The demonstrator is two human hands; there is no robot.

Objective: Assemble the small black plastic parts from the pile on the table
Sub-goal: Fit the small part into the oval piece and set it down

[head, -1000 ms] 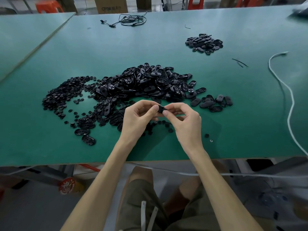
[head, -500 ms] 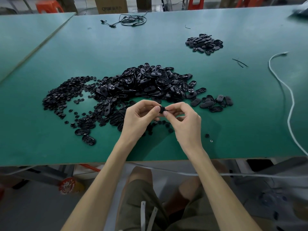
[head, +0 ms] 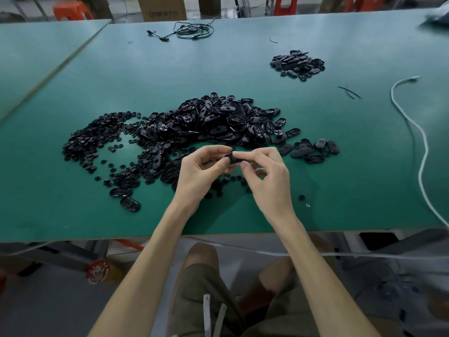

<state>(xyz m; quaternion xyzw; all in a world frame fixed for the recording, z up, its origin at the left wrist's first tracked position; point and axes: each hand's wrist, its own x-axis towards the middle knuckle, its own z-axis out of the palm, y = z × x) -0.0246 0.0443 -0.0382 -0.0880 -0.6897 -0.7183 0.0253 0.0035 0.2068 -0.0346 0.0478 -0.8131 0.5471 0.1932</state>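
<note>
A small black plastic part (head: 233, 159) is pinched between the fingertips of my left hand (head: 200, 171) and my right hand (head: 268, 176), just above the table near its front. Both thumbs and forefingers curl round it, and most of the part is hidden by the fingers. Behind the hands lies the big pile of black oval shells (head: 213, 120). To its left spreads a pile of small round black pieces (head: 94, 139). A few oval parts (head: 313, 149) lie loose to the right of the hands.
A smaller heap of black parts (head: 297, 64) sits at the back right of the green table (head: 364, 147). A white cord (head: 422, 147) runs along the right side. A black cable (head: 192, 30) lies at the far edge. Two tiny pieces (head: 305, 201) lie near my right wrist.
The hands stay in the same place. The fingers have shifted slightly on the black part, which now shows a little more between the two thumbs.
</note>
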